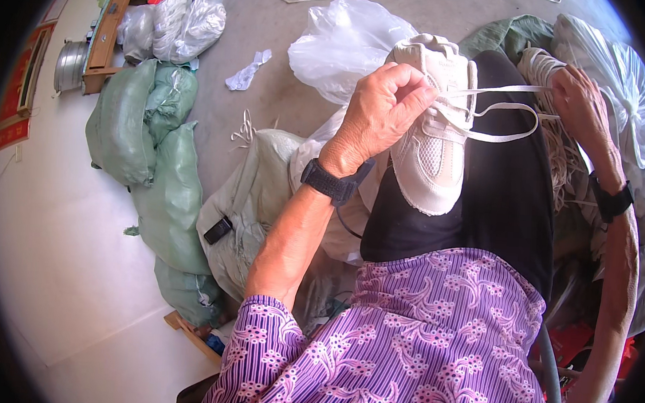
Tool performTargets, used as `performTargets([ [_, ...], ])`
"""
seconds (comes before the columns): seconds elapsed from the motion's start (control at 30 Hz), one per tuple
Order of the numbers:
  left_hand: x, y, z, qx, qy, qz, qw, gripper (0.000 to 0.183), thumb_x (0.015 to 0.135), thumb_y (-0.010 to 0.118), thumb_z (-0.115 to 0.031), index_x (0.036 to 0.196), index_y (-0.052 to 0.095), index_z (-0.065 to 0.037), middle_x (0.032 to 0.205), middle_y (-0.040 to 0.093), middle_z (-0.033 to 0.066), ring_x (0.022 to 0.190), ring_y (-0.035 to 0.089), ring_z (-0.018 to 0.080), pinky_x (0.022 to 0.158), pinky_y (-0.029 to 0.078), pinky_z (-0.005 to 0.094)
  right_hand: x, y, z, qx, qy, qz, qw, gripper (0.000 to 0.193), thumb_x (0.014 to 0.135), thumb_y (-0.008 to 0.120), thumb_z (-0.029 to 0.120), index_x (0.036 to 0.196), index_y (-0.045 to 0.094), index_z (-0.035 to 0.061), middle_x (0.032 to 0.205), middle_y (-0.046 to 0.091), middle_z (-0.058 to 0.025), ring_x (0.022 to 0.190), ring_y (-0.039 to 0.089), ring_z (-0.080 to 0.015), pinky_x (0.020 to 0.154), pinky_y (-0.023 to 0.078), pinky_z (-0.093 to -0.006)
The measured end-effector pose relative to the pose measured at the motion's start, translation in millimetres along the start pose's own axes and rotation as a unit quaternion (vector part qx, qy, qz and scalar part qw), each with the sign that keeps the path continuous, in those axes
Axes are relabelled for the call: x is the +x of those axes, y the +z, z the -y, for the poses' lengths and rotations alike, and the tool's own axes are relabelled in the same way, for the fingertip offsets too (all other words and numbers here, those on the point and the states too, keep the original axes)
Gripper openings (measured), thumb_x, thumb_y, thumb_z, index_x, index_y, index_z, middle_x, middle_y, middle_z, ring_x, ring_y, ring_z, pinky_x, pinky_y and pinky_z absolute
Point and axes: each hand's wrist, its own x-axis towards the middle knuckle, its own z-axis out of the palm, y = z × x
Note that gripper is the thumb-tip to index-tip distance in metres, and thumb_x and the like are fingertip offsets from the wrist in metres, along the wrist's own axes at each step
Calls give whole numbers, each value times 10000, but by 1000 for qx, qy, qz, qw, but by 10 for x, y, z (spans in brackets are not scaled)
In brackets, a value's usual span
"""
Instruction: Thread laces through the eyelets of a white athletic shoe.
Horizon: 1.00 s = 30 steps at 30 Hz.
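A white sneaker (427, 174) with a mesh toe rests across my black-trousered lap, its toe pointing toward me. My left hand (385, 113) is closed at the shoe's eyelets, thumb and forefinger pinching the white shoelace (513, 106). From there the lace runs right in a taut strand, with a slack loop hanging below it. At the right, my right hand (581, 105) is closed on the far part of the lace. A thick bundle of white laces (538, 68) lies beside that hand, its loose ends trailing down. The exact fingertip grip of the right hand is partly hidden.
Clear plastic bags (345, 46) lie on the floor beyond the shoe. Green woven sacks (166, 193) line the left wall, near a pale sack (254, 190) bearing a small black device (219, 230). Another stuffed plastic bag (620, 86) sits at the right.
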Motion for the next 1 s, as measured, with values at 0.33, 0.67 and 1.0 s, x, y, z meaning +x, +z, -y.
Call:
performTargets([
  [0.33,-44,-24,-82,61,87,-27,994,91,831,668,-65,901,619,-31,826,586,-10,700,543,65,656,466,220,213,-29,511,147,-94,-82,981,85,826,600,99,837,555,28,816,553,-128,800,564,-321,696,457,-413],
  [0.67,-173,66,-203,11,19,-61,998,85,830,655,-35,912,632,-31,769,577,-22,671,544,57,636,465,216,395,22,1246,164,-156,13,974,121,754,593,131,804,606,21,835,603,-109,866,596,-287,746,465,-404],
  [1.0,-138,165,-183,85,82,2,993,159,767,684,-5,925,676,-19,784,604,12,657,578,76,609,474,212,289,-140,1106,372,-37,27,927,166,783,622,156,814,598,-5,808,603,-155,780,600,-344,704,476,-402],
])
